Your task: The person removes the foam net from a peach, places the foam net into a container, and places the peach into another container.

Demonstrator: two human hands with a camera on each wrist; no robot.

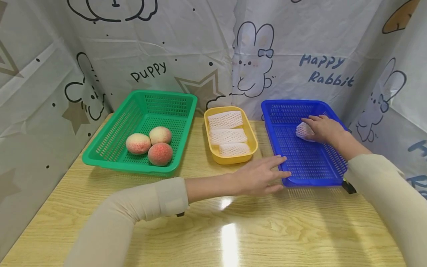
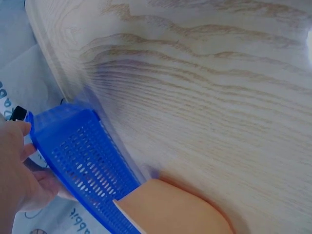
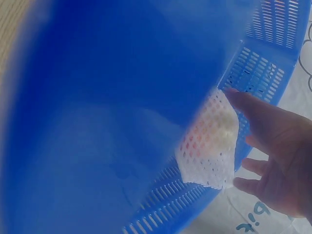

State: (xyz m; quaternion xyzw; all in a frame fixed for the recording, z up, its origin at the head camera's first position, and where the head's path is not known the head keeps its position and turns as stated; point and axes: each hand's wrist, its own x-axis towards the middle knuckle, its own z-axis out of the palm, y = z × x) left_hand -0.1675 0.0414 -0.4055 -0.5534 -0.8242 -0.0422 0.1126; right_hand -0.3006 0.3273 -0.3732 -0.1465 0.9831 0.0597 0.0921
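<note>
A peach in a white foam net (image 3: 209, 141) lies in the blue basket (image 1: 301, 181), toward its right side. My right hand (image 1: 323, 129) reaches over the basket's right wall. In the right wrist view its fingers extend apart along the net's edge, with one fingertip at the upper end and no finger wrapped round it. My left hand (image 1: 258, 176) is at the basket's near left corner, fingers spread, with fingertips at the blue rim. The left wrist view shows that hand (image 2: 24, 170) beside the basket's perforated wall (image 2: 92, 161).
A green basket (image 1: 123, 167) on the left holds three bare peaches (image 1: 160, 154). Between the baskets, a yellow container (image 1: 233, 159) holds three white foam nets (image 1: 228, 136). All stand on a wood-grain table (image 1: 267, 230), with a printed curtain (image 1: 200, 44) behind and at both sides.
</note>
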